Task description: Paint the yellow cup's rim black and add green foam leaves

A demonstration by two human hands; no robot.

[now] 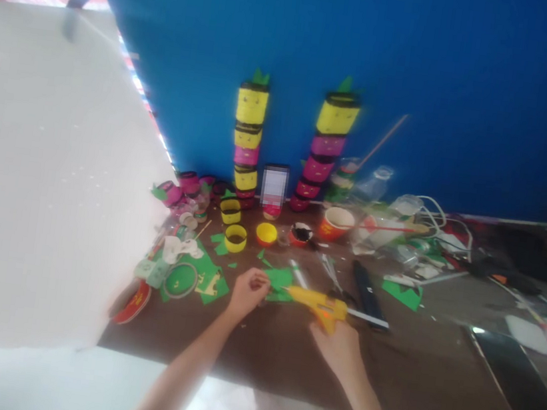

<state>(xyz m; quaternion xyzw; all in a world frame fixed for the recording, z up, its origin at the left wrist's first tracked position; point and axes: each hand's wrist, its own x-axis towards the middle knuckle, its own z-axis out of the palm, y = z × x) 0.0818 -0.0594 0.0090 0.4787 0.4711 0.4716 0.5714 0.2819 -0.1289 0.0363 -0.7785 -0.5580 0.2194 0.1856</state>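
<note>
At lower centre, the right hand (339, 349) grips a yellow plastic glue gun (316, 302). To its left, the left hand's (248, 292) fingers pinch together beside a flat green sheet (280, 276); blur hides any hold. If hot, a slipping nozzle (287, 289) could burn them.

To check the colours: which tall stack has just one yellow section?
The right-hand stack, yellow only on top; the left-hand stack shows three yellow sections.

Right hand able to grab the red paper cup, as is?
Probably not: the right hand is gripping the yellow glue gun, which would likely need setting down first.
</note>
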